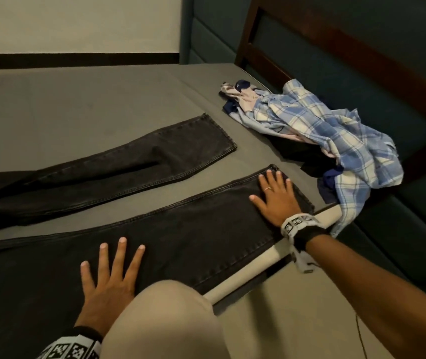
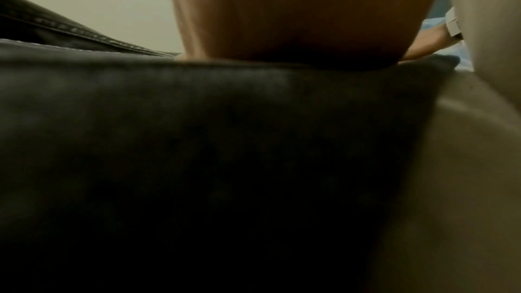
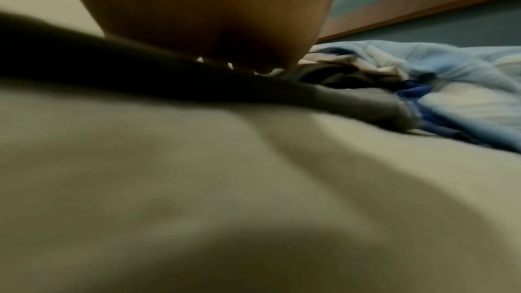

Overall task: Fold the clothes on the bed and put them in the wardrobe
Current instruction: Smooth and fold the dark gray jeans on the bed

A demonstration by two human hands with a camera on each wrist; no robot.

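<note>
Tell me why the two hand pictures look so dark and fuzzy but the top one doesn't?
Head view: dim room, yet sharp, both flat hands, left hand and right hand, clear on the dark grey denim jeans. Left wrist view: camera sits almost against the denim, so it is dark and grainy. Right wrist view: smeared and out of focus; the blue checked shirt is blurred.

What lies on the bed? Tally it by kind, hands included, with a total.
Dark denim legs: 2, far, near
Plaid shirt: 1
Hands flat on denim: 2, left hand, right hand
Total: 5; clothes under the shirt uncountable
</note>
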